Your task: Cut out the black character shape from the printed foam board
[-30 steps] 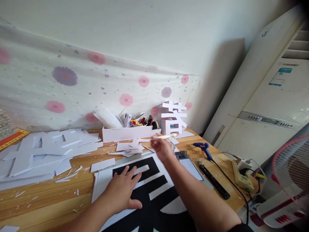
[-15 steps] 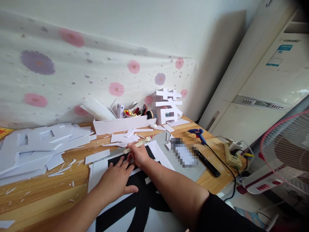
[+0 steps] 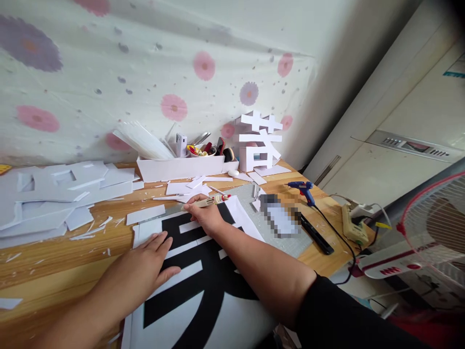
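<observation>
A white sheet (image 3: 207,303) printed with bold black strokes lies in front of me on the table. My left hand (image 3: 145,264) rests on the sheet's left side, palm down with fingers stretched out. Higher up, my right hand (image 3: 203,217) is closed round a cream pen-like tool (image 3: 210,201) with a red end, held at a low slant near the sheet's upper edge. The tool's working tip is hard to make out. Under the sheet, a grey cutting mat (image 3: 244,198) shows at the top and right.
White board offcuts (image 3: 87,186) pile up at left. Behind stand a white box (image 3: 179,168) of tools and glue sticks and a white built-up character (image 3: 258,140). At right are a blue glue gun (image 3: 303,189), a black cutter-like tool (image 3: 316,235), a power strip (image 3: 352,225) and a fan (image 3: 436,223).
My left hand has slid left and down, away from my right hand, uncovering more black strokes. The right hand still grips the tool, now tilted differently. The whole view has shifted.
</observation>
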Demonstrator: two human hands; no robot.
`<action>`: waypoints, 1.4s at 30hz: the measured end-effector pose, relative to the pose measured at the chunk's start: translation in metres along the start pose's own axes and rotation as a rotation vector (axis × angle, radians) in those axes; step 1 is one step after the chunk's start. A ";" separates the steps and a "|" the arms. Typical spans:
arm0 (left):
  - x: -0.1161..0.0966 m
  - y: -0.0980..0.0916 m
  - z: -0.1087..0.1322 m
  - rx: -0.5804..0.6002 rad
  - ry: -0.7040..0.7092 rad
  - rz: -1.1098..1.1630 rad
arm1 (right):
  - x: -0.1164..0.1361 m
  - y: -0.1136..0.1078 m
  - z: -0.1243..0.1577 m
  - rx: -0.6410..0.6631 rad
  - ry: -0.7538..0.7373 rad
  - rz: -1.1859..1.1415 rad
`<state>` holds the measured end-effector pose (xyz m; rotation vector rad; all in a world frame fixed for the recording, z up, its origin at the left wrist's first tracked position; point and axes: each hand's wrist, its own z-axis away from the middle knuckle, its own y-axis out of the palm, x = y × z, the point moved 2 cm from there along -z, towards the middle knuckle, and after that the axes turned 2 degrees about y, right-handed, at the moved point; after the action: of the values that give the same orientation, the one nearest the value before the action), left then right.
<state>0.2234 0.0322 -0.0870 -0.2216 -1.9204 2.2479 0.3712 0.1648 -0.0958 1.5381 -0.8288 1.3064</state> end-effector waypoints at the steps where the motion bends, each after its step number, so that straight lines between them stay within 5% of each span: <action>1: -0.003 -0.003 0.002 0.021 -0.016 -0.016 | 0.001 0.000 0.001 -0.004 -0.007 0.001; 7: -0.022 -0.019 0.010 0.068 -0.043 0.026 | 0.000 0.000 0.003 -0.037 0.028 -0.055; 20: -0.019 -0.013 0.011 0.021 -0.031 0.116 | -0.004 0.011 0.013 -0.011 0.016 0.223; 27: -0.011 -0.009 0.013 -0.079 0.035 0.117 | -0.006 -0.001 0.012 -0.140 0.041 0.264; 42: 0.009 -0.003 -0.005 -0.222 0.168 0.114 | -0.006 -0.005 0.012 -0.085 -0.078 0.394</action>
<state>0.2155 0.0396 -0.0847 -0.5451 -2.1105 2.0036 0.3784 0.1554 -0.1032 1.4099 -1.2689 1.4733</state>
